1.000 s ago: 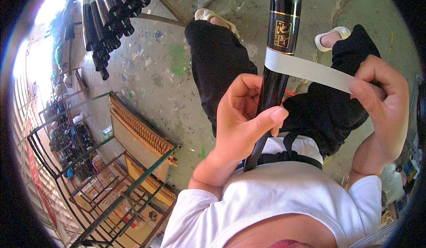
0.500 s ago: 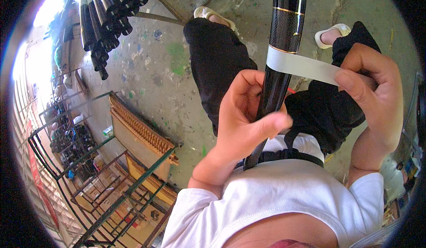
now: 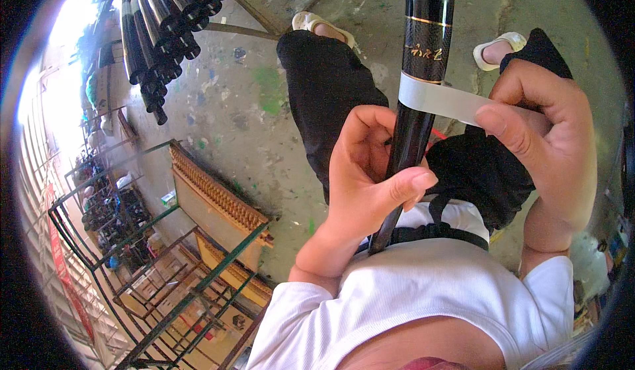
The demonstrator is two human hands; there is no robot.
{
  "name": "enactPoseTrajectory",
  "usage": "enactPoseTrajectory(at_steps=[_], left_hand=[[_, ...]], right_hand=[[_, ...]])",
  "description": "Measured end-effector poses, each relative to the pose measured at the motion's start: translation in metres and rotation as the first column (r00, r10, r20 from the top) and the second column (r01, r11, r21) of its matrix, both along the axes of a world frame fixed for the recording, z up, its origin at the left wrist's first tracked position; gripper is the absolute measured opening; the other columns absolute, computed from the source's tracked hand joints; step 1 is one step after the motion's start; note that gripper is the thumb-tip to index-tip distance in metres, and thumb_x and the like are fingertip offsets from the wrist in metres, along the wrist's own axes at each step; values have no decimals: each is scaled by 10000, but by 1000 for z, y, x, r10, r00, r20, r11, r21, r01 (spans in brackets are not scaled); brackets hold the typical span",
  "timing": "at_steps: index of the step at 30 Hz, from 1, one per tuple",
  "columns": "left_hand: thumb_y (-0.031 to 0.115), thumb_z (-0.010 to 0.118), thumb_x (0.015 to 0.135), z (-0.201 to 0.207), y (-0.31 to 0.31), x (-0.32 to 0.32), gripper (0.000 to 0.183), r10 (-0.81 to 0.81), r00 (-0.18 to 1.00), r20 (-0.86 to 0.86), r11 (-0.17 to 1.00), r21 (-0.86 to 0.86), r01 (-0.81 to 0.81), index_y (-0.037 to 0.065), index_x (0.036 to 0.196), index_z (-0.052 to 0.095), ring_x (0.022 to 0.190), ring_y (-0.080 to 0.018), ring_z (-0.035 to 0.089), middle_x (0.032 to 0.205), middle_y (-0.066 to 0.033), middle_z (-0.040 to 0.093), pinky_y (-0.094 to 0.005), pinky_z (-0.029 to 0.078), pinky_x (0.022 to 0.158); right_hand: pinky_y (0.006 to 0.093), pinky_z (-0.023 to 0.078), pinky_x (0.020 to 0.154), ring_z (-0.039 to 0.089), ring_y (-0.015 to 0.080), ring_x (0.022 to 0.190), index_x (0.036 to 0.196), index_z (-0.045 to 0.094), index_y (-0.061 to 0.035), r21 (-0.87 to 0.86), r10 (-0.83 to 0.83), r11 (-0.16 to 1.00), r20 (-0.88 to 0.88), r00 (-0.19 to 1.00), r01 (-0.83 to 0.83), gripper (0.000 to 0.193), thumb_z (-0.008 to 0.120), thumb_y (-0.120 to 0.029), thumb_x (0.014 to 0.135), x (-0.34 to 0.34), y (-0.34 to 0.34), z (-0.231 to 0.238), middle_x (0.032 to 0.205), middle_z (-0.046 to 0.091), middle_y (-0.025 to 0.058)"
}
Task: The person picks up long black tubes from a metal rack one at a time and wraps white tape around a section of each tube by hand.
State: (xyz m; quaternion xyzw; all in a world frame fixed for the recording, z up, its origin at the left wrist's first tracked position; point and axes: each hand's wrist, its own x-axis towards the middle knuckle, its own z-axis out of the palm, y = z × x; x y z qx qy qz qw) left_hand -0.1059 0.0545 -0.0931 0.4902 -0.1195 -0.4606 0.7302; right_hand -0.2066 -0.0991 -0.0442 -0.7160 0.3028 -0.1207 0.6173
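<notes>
A glossy black tube (image 3: 428, 3) with thin gold rings and gold lettering slants down from the top edge to my waist. My left hand (image 3: 370, 178) wraps round its lower part, thumb across the front. White tape (image 3: 443, 99) is stuck to the tube just below the lower gold ring, and its strip stretches off to the right. The strip's other end is pinched between thumb and fingers of my right hand (image 3: 546, 132), which stands apart from the tube. Whether a roll is behind those fingers is hidden.
Several black tubes (image 3: 162, 33) lie bundled at the upper left, open ends toward me. A dark metal frame rack (image 3: 218, 257) and a wooden rack with a notched edge (image 3: 218, 191) stand at lower left. My legs and pale shoes (image 3: 499, 49) flank the tube above a paint-spotted concrete floor (image 3: 264, 125).
My right hand has come slightly closer to the tube, and the tape span between is shorter. The tube has turned, bringing gold lettering into sight. My left hand keeps its hold.
</notes>
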Motion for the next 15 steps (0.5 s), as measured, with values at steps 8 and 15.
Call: enactPoseTrajectory(at_steps=[8, 15], left_hand=[[250, 668, 812, -2, 8, 1, 455, -90, 979, -184, 989, -136, 65, -1, 1101, 422, 682, -254, 648, 938, -209, 596, -315, 537, 569], [235, 743, 751, -4, 14, -6, 565, -67, 937, 342, 998, 37, 58, -16, 1145, 426, 871, -121, 529, 969, -75, 499, -241, 435, 760]], right_hand=[[197, 371, 562, 511, 58, 646, 777, 609, 6, 243, 143, 957, 66, 987, -155, 357, 703, -337, 742, 18, -9, -25, 723, 590, 13], [186, 399, 501, 543, 40, 596, 943, 663, 32, 286, 80, 947, 241, 967, -150, 294, 692, -176, 738, 18, 2, -34, 727, 629, 26]])
